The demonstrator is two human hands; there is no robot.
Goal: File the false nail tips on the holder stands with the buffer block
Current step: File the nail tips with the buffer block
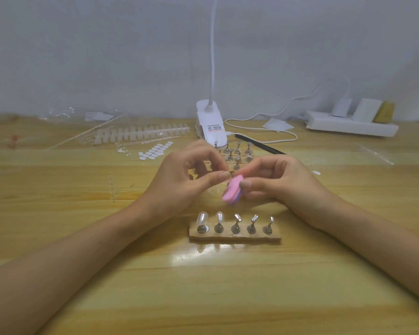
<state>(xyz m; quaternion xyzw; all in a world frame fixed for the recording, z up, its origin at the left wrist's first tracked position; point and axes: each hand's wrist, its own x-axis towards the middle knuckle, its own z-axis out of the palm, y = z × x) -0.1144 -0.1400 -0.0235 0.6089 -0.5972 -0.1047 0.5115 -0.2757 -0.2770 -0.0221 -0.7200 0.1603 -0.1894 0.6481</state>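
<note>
Between the fingers (213, 180) of both hands, up off the counter (228, 286), is the pink buffer block (232, 191). The right hand (276, 180) grips it, thumb on top and fingers curled under. The left hand (186, 175) has its thumb and first finger pressed close together, right beside the top end of the block. They may be pinching a small clear tip, but it is too see-through and blurry to tell.

To do this step well, I think the left fingers should hold very still. The right fingers should rub the block with short, soft strokes along one edge. Pushing hard could bend or flick a tip away.

Just below the fingers, near the person, five holder stands (235, 227) sit in a row on a wooden bar (235, 235). Only the two stands under the left fingers carry nail tips (202, 220). The other three look bare.

Past the fingers are more stands (237, 153) and a white clip lamp (209, 122) with a cord (264, 128). Off past the left fingers lie strips of spare tips (143, 134) and small white stickers (155, 151). Far past the right fingers is a white power strip (348, 126). The counter is shiny yellow wood. Behind it is a plain pale wall (107, 56).
</note>
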